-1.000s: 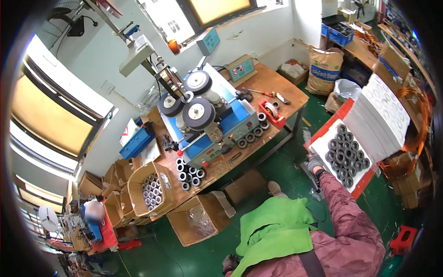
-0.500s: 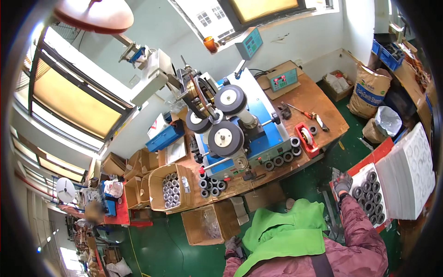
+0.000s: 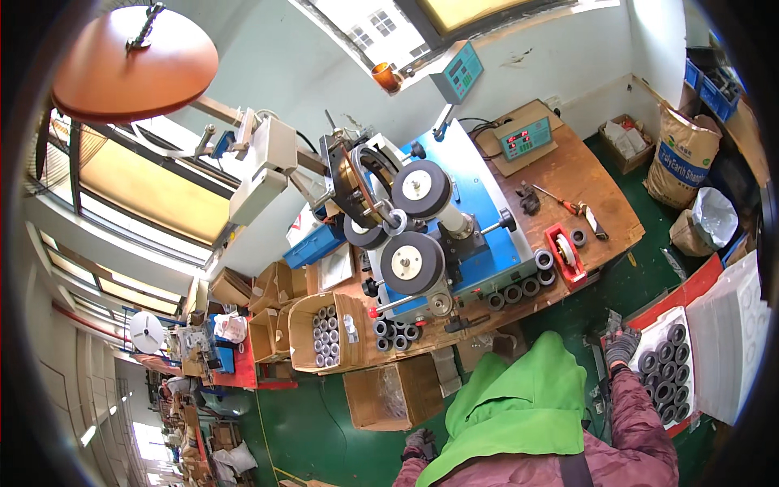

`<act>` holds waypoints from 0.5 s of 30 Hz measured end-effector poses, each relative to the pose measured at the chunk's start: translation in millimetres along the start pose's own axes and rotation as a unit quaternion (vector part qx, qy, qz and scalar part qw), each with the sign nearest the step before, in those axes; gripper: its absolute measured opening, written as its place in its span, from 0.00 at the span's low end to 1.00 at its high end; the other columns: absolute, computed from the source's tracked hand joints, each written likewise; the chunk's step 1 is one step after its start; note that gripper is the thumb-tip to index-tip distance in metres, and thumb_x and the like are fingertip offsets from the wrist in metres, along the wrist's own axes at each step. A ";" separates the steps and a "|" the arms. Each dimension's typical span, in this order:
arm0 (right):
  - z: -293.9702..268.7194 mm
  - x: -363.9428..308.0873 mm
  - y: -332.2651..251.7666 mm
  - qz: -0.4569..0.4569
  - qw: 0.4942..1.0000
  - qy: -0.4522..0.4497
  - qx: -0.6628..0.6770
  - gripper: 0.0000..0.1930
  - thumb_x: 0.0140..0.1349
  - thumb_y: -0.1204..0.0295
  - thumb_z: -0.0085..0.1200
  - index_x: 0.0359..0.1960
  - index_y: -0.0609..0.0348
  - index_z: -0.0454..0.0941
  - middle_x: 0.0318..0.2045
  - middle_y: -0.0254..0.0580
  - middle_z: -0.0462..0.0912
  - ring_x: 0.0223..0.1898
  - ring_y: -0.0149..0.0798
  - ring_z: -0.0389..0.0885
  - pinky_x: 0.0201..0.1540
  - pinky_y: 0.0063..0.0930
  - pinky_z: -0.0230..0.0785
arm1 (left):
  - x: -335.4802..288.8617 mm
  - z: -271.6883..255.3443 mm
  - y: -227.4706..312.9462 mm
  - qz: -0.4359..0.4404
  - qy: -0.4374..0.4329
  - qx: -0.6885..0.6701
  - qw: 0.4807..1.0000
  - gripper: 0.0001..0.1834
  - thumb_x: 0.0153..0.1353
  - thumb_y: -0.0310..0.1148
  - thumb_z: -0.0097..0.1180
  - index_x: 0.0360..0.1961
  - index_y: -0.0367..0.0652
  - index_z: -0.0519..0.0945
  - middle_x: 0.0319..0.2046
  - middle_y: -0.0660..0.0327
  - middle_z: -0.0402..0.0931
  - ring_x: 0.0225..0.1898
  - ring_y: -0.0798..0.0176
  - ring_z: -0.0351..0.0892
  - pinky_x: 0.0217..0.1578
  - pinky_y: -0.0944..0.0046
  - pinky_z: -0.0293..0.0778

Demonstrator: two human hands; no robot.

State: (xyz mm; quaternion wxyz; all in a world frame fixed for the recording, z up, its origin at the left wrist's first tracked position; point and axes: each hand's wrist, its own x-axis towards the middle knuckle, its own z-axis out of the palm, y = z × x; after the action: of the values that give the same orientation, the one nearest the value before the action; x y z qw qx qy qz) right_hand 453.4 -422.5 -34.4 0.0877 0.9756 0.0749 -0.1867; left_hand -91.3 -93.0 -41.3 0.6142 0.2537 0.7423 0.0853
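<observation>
View swung left, I judge the right hand [image 3: 622, 346] reaching beside black rings [image 3: 665, 372], left hand [image 3: 420, 441] apart, both grips unclear, light pinch needed.

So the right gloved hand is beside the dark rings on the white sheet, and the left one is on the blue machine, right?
Not quite: the head view shows the left hand away from the blue machine, low in the picture. The right hand is beside the dark rings, as you said.
</observation>
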 end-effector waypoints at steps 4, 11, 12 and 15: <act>-11.9 -5.1 -4.3 0.003 1.000 -0.014 0.016 0.26 0.58 0.48 0.36 0.50 0.49 0.72 0.52 0.35 0.70 0.54 0.39 0.63 0.63 0.41 0.38 | 10.7 19.1 28.9 0.009 -0.018 0.042 0.999 0.16 0.56 0.34 0.52 0.43 0.36 0.71 0.35 0.52 0.77 0.28 0.55 0.78 0.26 0.60 0.75; -5.1 -0.3 -1.9 0.001 1.000 -0.001 0.031 0.23 0.56 0.52 0.40 0.47 0.50 0.74 0.50 0.37 0.71 0.51 0.40 0.66 0.61 0.43 0.42 | 28.0 58.1 65.8 0.053 -0.100 0.044 0.993 0.17 0.57 0.36 0.49 0.48 0.46 0.67 0.47 0.54 0.70 0.42 0.44 0.73 0.38 0.47 0.70; -3.2 0.2 -0.2 0.000 0.999 0.000 0.040 0.22 0.56 0.53 0.41 0.47 0.51 0.74 0.49 0.38 0.71 0.50 0.40 0.67 0.60 0.43 0.43 | 25.9 61.8 64.2 0.062 -0.099 0.051 0.992 0.18 0.57 0.36 0.50 0.49 0.47 0.67 0.48 0.54 0.69 0.43 0.44 0.73 0.38 0.47 0.69; -3.8 -2.9 -0.3 0.000 0.999 0.024 0.037 0.21 0.55 0.54 0.43 0.46 0.51 0.74 0.47 0.39 0.72 0.48 0.41 0.67 0.60 0.43 0.44 | 15.1 67.0 51.7 0.050 -0.080 0.082 0.992 0.18 0.57 0.38 0.51 0.48 0.46 0.69 0.44 0.55 0.72 0.42 0.48 0.74 0.37 0.49 0.70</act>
State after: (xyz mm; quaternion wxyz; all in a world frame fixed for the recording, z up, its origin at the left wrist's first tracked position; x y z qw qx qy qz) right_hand 452.0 -421.8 -29.8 0.0493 0.9824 0.0698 -0.1660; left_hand -15.0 -53.8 -47.2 0.6436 0.3464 0.6816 0.0344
